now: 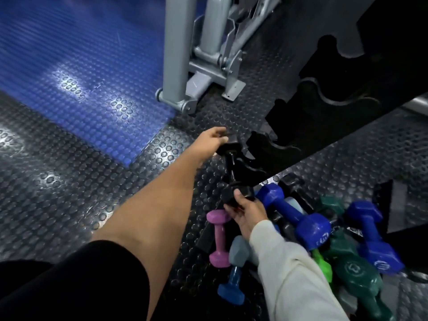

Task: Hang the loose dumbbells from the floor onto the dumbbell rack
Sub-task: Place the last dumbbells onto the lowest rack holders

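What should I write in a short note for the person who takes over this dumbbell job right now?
Left hand: holds the far head of the black dumbbell.
Right hand: fingers grip its near head.
The dumbbell sits at the lowest cradle of the black rack; whether it is fully seated is unclear.
Done: nothing else hangs on the visible cradles.
Left: the floor pile, with the pink dumbbell, blue dumbbells and green dumbbells.

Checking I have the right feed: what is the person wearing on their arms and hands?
The left hand is bare and its forearm uncovered; a black garment shows at the near end of that arm. The right arm is covered to the wrist by a loose cream long sleeve; the right hand is bare. No gloves, rings or watch visible.
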`<action>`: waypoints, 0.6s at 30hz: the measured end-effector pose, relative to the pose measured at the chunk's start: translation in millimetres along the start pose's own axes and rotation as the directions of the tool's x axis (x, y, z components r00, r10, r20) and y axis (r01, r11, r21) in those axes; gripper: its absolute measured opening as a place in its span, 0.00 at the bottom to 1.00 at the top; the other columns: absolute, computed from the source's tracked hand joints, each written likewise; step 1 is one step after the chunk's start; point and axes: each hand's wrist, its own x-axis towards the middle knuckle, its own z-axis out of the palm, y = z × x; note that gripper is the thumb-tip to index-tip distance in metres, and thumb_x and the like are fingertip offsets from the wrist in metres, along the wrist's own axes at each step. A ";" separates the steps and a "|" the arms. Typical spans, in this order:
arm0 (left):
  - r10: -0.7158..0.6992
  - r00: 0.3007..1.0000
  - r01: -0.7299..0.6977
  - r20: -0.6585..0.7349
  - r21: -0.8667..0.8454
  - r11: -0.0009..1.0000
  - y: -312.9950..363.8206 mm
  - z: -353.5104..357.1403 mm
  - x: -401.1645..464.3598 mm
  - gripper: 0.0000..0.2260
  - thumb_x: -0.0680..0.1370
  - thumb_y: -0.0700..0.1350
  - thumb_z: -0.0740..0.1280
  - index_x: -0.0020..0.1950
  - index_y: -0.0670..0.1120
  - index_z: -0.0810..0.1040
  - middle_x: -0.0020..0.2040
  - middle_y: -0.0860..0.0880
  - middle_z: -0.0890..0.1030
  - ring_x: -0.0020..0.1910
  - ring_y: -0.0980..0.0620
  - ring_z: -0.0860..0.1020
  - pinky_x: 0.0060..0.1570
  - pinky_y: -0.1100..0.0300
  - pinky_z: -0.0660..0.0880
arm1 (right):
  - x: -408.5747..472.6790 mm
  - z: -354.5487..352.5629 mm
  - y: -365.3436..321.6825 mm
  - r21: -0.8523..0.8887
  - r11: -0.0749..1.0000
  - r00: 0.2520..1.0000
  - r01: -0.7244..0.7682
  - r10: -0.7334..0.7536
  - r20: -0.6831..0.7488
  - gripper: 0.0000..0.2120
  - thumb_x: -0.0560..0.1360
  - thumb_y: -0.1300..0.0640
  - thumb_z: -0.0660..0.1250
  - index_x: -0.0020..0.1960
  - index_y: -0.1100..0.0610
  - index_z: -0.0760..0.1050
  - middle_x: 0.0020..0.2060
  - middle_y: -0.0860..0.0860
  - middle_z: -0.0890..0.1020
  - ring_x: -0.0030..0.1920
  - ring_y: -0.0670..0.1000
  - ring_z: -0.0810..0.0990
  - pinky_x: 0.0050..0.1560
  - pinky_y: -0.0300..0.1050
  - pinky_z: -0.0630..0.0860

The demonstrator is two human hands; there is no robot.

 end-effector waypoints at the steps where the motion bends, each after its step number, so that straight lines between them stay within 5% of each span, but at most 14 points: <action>1: -0.002 1.000 0.002 -0.008 -0.016 1.000 -8.6 0.9 -0.4 0.25 0.82 0.46 0.71 0.79 0.54 0.70 0.71 0.46 0.76 0.65 0.49 0.77 0.58 0.59 0.76 | -6.2 1.1 2.9 -0.232 0.967 0.990 0.108 -0.126 -0.061 0.29 0.74 0.54 0.75 0.71 0.59 0.69 0.63 0.59 0.81 0.61 0.60 0.81 0.61 0.49 0.78; 3: 0.014 1.000 -0.014 0.002 0.076 0.997 -26.9 9.8 -0.3 0.34 0.80 0.50 0.73 0.83 0.61 0.60 0.76 0.46 0.71 0.73 0.48 0.72 0.74 0.50 0.69 | -19.4 0.6 9.6 -0.656 0.686 0.869 0.315 -0.486 -0.092 0.39 0.70 0.47 0.78 0.75 0.53 0.64 0.66 0.51 0.76 0.64 0.52 0.76 0.64 0.33 0.68; 4: 0.026 1.000 -0.026 0.004 0.119 0.993 -32.4 16.7 -1.8 0.38 0.79 0.51 0.73 0.83 0.63 0.56 0.77 0.46 0.69 0.74 0.47 0.70 0.77 0.48 0.66 | -24.6 0.8 12.5 -0.716 0.592 0.820 0.369 -0.570 -0.049 0.43 0.68 0.47 0.79 0.77 0.50 0.62 0.67 0.49 0.72 0.65 0.49 0.73 0.65 0.30 0.65; 6: 0.045 0.999 -0.042 -0.022 0.117 0.992 -38.3 25.4 -7.4 0.40 0.79 0.52 0.73 0.83 0.65 0.53 0.78 0.47 0.70 0.75 0.48 0.70 0.77 0.47 0.65 | -26.6 0.9 20.4 -0.745 0.544 0.827 0.385 -0.562 0.017 0.47 0.66 0.50 0.80 0.78 0.46 0.57 0.70 0.50 0.69 0.68 0.52 0.71 0.70 0.41 0.68; 10: 0.002 0.999 -0.005 -0.043 -0.060 0.998 -37.1 29.6 -8.4 0.36 0.79 0.59 0.72 0.82 0.63 0.57 0.80 0.50 0.69 0.77 0.49 0.69 0.78 0.46 0.65 | -15.8 5.1 15.7 -0.701 0.679 0.904 0.219 -0.412 -0.117 0.41 0.65 0.48 0.81 0.70 0.53 0.62 0.61 0.55 0.80 0.61 0.59 0.79 0.61 0.44 0.74; 13: -0.048 0.998 0.040 -0.027 -0.257 0.966 -30.6 31.2 -3.1 0.25 0.78 0.62 0.70 0.74 0.60 0.70 0.69 0.48 0.79 0.67 0.45 0.79 0.67 0.47 0.76 | -8.5 5.0 6.1 -0.675 0.725 0.939 0.138 -0.312 -0.143 0.37 0.64 0.48 0.82 0.63 0.54 0.65 0.56 0.53 0.82 0.55 0.58 0.81 0.58 0.46 0.76; 15: -0.065 0.996 0.042 -0.066 -0.301 0.953 -27.2 32.0 1.3 0.17 0.80 0.58 0.70 0.67 0.57 0.75 0.62 0.48 0.82 0.63 0.43 0.81 0.61 0.48 0.79 | -5.5 4.7 2.9 -0.657 0.743 0.942 0.124 -0.296 -0.158 0.35 0.62 0.48 0.83 0.60 0.53 0.66 0.53 0.52 0.82 0.53 0.57 0.82 0.59 0.49 0.77; 18: -0.054 0.991 0.017 -0.120 -0.289 0.957 -22.8 32.2 5.8 0.17 0.74 0.63 0.73 0.61 0.62 0.78 0.61 0.50 0.82 0.59 0.46 0.82 0.63 0.45 0.79 | -4.4 10.2 4.3 -0.603 0.789 0.948 0.119 -0.271 -0.168 0.36 0.59 0.46 0.83 0.59 0.53 0.68 0.51 0.50 0.83 0.51 0.55 0.83 0.59 0.52 0.79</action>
